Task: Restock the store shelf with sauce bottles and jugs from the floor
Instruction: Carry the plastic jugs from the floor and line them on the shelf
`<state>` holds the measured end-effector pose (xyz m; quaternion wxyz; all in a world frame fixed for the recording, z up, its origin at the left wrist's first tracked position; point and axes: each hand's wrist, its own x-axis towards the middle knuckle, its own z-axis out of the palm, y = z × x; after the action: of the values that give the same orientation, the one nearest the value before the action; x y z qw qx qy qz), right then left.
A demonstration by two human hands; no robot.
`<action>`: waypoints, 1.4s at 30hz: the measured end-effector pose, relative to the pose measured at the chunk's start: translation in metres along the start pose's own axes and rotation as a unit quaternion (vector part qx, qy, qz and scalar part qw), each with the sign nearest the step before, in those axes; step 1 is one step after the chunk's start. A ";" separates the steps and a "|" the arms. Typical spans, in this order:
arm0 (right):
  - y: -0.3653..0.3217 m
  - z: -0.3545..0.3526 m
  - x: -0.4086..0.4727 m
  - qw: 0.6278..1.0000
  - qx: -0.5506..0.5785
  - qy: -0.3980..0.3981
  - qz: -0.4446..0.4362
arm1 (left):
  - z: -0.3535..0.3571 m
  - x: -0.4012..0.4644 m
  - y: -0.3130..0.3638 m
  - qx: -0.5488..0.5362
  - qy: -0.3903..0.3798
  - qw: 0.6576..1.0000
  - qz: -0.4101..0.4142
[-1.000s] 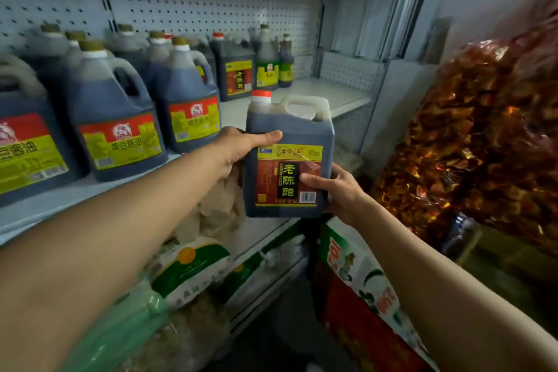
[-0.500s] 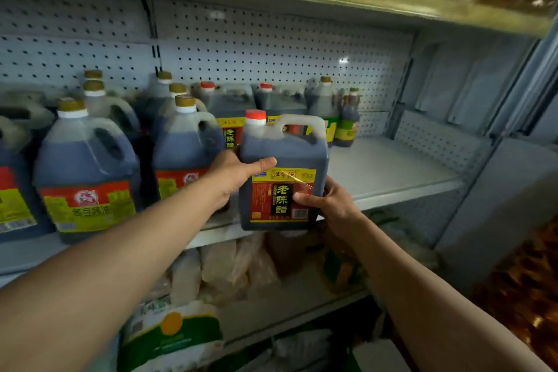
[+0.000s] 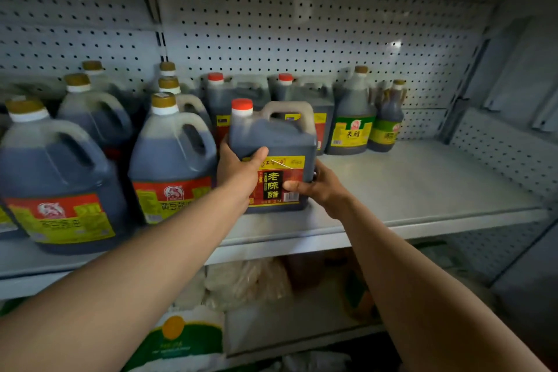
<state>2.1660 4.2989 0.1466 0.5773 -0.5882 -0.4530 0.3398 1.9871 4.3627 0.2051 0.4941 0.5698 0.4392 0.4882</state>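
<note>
Nearest, on the lower shelf, lay a green-and-white sack with an orange disc and pale bagged goods. Above them, the left hand gripped the left side of a square dark vinegar jug with a red cap and red-yellow label, thumb across its front; the right hand gripped its lower right corner. The jug stood near the front of the grey metal shelf; whether its base touched was unclear. Just left stood big round gold-capped soy jugs. Behind were two similar red-capped jugs and two green-labelled bottles against the white pegboard.
</note>
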 end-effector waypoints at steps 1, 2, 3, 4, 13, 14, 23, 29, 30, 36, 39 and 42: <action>0.001 0.001 0.006 1.000 0.000 -0.002 0.000 | 0.003 0.001 0.001 0.010 0.021 1.000 0.004; 0.002 0.001 0.011 1.000 0.000 -0.006 0.001 | 0.006 0.002 0.001 0.020 0.034 0.999 0.005; 0.002 0.001 0.015 1.000 -0.001 -0.010 0.000 | 0.008 0.004 0.002 0.030 0.043 0.999 0.003; 0.003 0.000 0.019 1.000 -0.002 -0.015 0.001 | 0.010 0.007 0.002 0.036 0.049 0.998 0.000; 0.009 0.009 0.044 1.000 0.006 -0.003 -0.005 | 0.016 0.028 0.005 0.030 0.059 0.998 -0.002; 0.009 0.009 0.046 1.000 0.005 -0.004 -0.005 | 0.017 0.028 0.005 0.028 0.063 0.998 -0.003; 0.014 0.012 0.062 1.000 0.003 -0.007 -0.004 | 0.026 0.037 0.003 0.016 0.106 0.994 -0.023; 0.015 0.015 0.065 1.000 -0.011 -0.008 -0.003 | 0.032 0.040 0.002 0.043 0.123 0.991 -0.039; 0.013 0.014 0.064 1.000 -0.020 -0.009 -0.001 | 0.033 0.039 0.002 0.049 0.127 0.990 -0.041; -0.003 0.016 0.054 0.996 -0.090 -0.006 0.021 | 0.039 0.035 0.016 0.059 0.155 0.982 -0.089; -0.008 0.008 0.043 0.991 -0.129 0.013 0.033 | 0.044 0.023 0.027 0.112 0.144 0.977 -0.111; -0.019 -0.012 0.028 0.981 -0.175 0.060 0.051 | 0.044 0.005 0.026 0.156 0.133 0.976 -0.079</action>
<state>2.1847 4.3187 0.1698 0.4732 -0.7217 -0.4400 0.2482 2.0315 4.3585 0.2296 0.3732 0.5338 0.6150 0.4445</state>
